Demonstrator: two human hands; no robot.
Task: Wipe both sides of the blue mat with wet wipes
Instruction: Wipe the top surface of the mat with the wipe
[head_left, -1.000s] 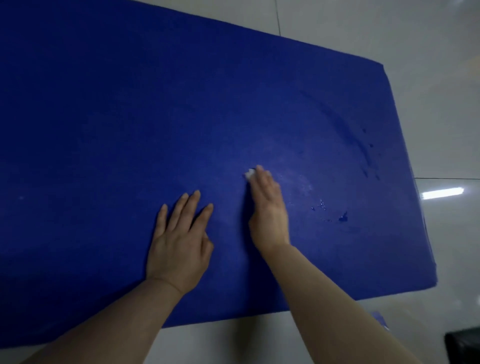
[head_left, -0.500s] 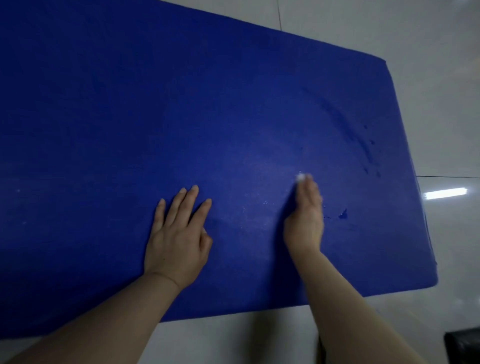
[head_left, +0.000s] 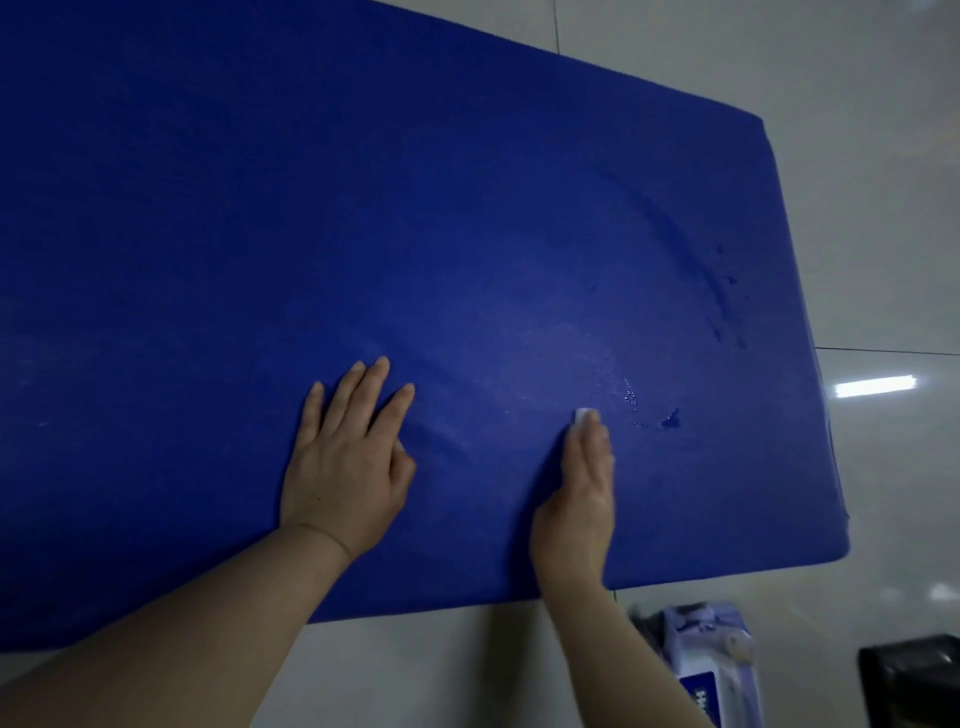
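A large blue mat (head_left: 363, 208) lies flat on a pale tiled floor and fills most of the view. My left hand (head_left: 348, 457) rests flat on the mat near its front edge, fingers spread. To its right, my right hand (head_left: 579, 493) presses a white wet wipe (head_left: 584, 414) onto the mat with straight fingers; only a small corner of the wipe shows past the fingertips. Wet streaks and droplets (head_left: 670, 418) mark the mat to the right of that hand.
A pack of wet wipes (head_left: 711, 660) lies on the floor just in front of the mat's right front corner. A dark object (head_left: 909, 680) sits at the bottom right edge. Glossy floor tiles (head_left: 883, 208) surround the mat.
My right hand slid the wipe rightward across the mat, then drew back toward the front edge. My left hand stayed put. The wipes pack has come into view.
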